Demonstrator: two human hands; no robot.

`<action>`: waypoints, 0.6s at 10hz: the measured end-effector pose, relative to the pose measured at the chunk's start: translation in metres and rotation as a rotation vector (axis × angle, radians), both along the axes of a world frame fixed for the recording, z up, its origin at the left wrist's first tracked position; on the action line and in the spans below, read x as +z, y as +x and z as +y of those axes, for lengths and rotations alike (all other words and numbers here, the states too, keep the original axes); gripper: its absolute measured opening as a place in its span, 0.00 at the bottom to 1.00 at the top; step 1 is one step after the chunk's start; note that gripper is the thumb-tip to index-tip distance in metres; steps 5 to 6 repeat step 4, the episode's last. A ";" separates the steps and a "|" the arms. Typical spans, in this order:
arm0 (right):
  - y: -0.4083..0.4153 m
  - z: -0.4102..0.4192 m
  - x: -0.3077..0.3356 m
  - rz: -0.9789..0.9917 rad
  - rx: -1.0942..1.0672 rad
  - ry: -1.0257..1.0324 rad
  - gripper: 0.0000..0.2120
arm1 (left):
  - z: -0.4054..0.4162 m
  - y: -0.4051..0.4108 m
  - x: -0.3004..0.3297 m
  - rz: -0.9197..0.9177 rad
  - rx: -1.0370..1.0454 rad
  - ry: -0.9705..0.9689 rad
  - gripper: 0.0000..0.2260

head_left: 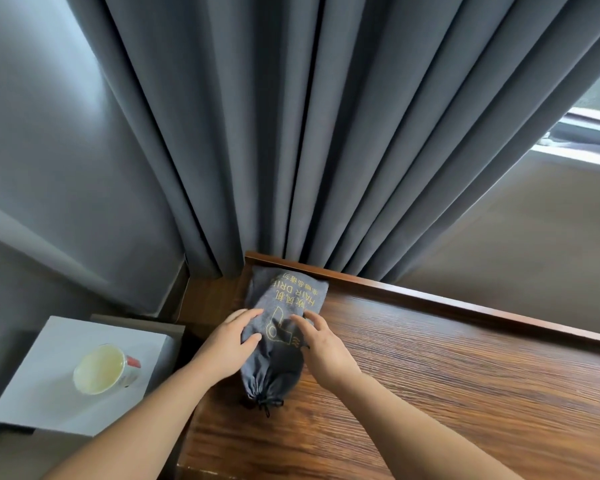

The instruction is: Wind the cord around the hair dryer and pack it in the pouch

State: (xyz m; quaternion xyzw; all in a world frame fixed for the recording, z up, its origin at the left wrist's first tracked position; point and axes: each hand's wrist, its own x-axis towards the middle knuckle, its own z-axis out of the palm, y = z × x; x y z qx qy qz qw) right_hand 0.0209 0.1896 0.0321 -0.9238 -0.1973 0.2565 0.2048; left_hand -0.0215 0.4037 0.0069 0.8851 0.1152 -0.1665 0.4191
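A grey pouch was seen lying flat on the wooden tabletop, close to its far left corner and just in front of the raised back rim. Its drawstring end was pointed toward the person, gathered shut and knotted near the tabletop's front part, while the printed end with yellow lettering and a dryer outline was turned toward the curtain. The pouch looked filled out at its lower half; the hair dryer and cord themselves could not be seen.

The left hand was laid on the pouch's left edge, its fingers lightly bent over the fabric and its thumb pressed against the side. The right hand was placed at the pouch's right side, fingers spread and relaxed, the fingertips touching the printed cloth. Nothing was pinched by either hand, as far as could be told.

To the left of the tabletop, lower down, a white surface was seen, and a mug with a pale inside and a red mark near its handle was standing on it. A window was partly shown at the right, beyond the curtain.
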 end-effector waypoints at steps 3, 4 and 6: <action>0.013 -0.033 0.021 -0.046 0.199 0.080 0.21 | -0.010 -0.050 0.041 -0.015 0.132 0.103 0.18; 0.013 -0.044 0.034 -0.075 0.266 0.091 0.20 | -0.017 -0.081 0.063 -0.001 0.265 0.112 0.17; 0.013 -0.044 0.034 -0.075 0.266 0.091 0.20 | -0.017 -0.081 0.063 -0.001 0.265 0.112 0.17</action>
